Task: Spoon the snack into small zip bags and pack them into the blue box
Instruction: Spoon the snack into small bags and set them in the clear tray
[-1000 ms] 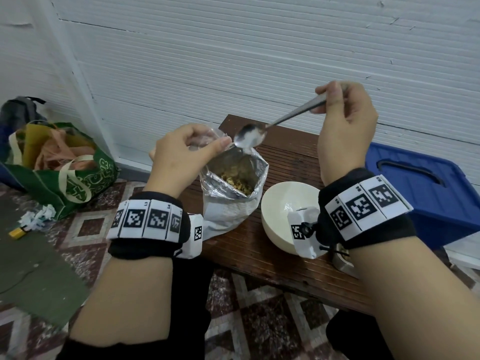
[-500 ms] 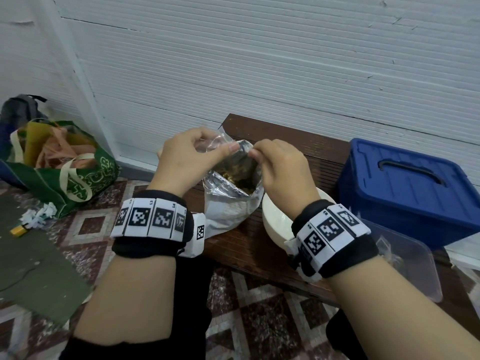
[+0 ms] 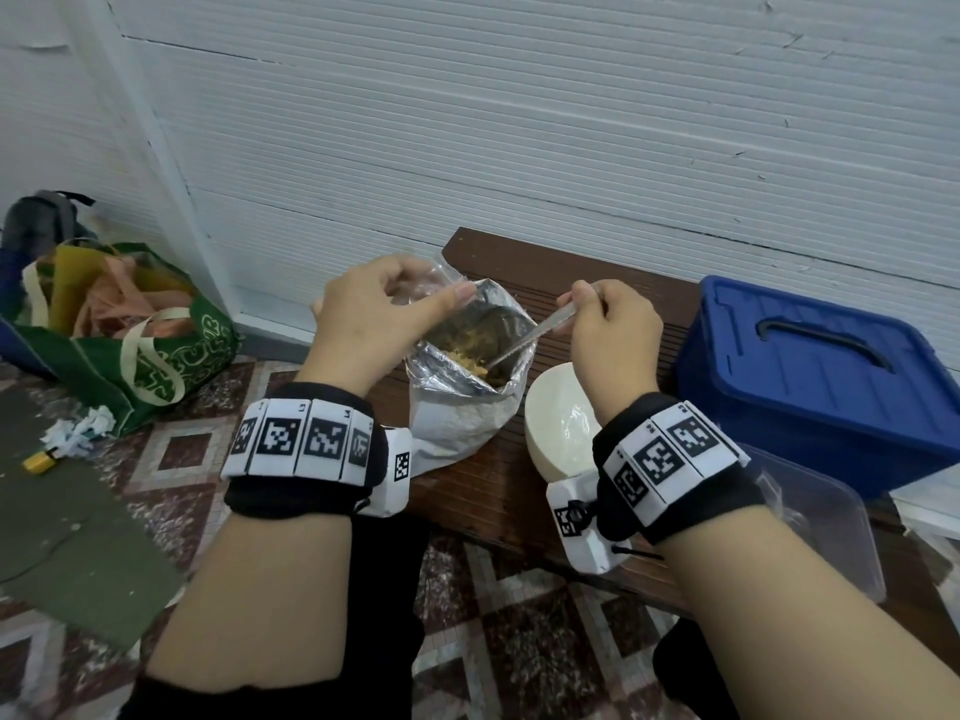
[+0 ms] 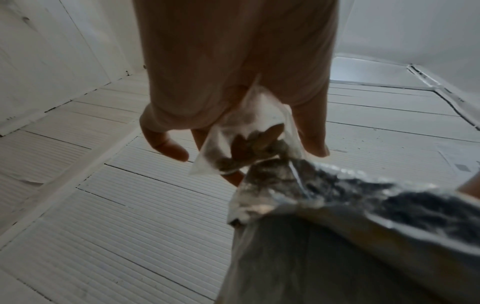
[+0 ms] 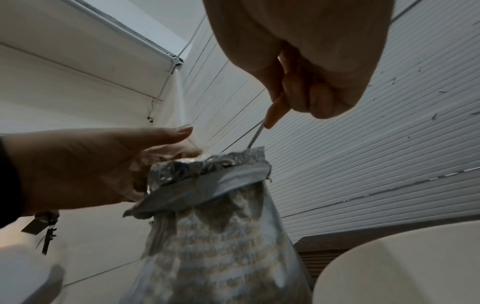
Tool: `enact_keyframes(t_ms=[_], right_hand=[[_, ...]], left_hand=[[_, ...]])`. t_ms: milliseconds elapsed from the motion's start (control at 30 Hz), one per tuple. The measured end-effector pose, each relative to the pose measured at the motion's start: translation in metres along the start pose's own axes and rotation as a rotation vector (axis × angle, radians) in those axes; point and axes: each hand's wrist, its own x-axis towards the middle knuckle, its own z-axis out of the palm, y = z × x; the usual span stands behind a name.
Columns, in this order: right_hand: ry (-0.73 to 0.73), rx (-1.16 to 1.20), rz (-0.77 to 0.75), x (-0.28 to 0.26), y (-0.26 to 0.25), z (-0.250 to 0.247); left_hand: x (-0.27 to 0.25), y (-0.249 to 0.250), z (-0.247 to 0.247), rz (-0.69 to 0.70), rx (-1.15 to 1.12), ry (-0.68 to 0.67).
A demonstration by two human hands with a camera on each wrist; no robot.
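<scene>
A silver foil snack bag (image 3: 457, 407) stands open on the dark wooden bench (image 3: 498, 491), with yellow-brown snack (image 3: 467, 350) inside. My left hand (image 3: 384, 314) pinches a small clear zip bag (image 4: 241, 144) with some snack in it, just above the foil bag's left rim. My right hand (image 3: 608, 330) grips a metal spoon (image 3: 530, 337) by the handle; the spoon slants down into the foil bag, its bowl buried in the snack. The blue box (image 3: 826, 376) sits shut with its lid on at the right end of the bench.
A cream bowl (image 3: 556, 433) sits right of the foil bag, under my right wrist. A clear plastic lid or tub (image 3: 826, 517) lies at the bench's near right. A green shopping bag (image 3: 119, 340) and crumpled paper (image 3: 78, 433) are on the tiled floor at left.
My right hand brought the spoon down from above the zip bag and dipped it into the foil bag. The left hand kept its hold on the zip bag at the rim.
</scene>
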Motion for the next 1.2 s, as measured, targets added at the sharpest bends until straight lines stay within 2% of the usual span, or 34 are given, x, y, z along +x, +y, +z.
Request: enact_keyframes(t_ms=[267, 400, 567, 733, 967, 1200], right_hand=[[0.153, 0.050, 0.113, 0.014, -0.005, -0.016], [0.202, 0.069, 0.113, 0.021, -0.014, -0.024], [0.236, 0.073, 0.087, 0.032, -0.023, -0.033], [0.212, 0.054, 0.061, 0.035, -0.030, -0.031], [0.098, 0.031, 0.057, 0.035, -0.035, -0.017], [0.064, 0.116, -0.050, 0.030, -0.038, -0.014]], left_hand=[[0.001, 0.001, -0.018, 0.049, 0.120, 0.029], [0.003, 0.002, -0.023, 0.101, 0.206, -0.041], [0.004, 0.001, -0.020, 0.085, 0.268, -0.146], [0.000, 0.012, -0.008, 0.113, 0.419, -0.136], [0.002, 0.011, 0.005, 0.117, 0.495, -0.162], [0.002, 0.007, 0.009, 0.119, 0.428, -0.108]])
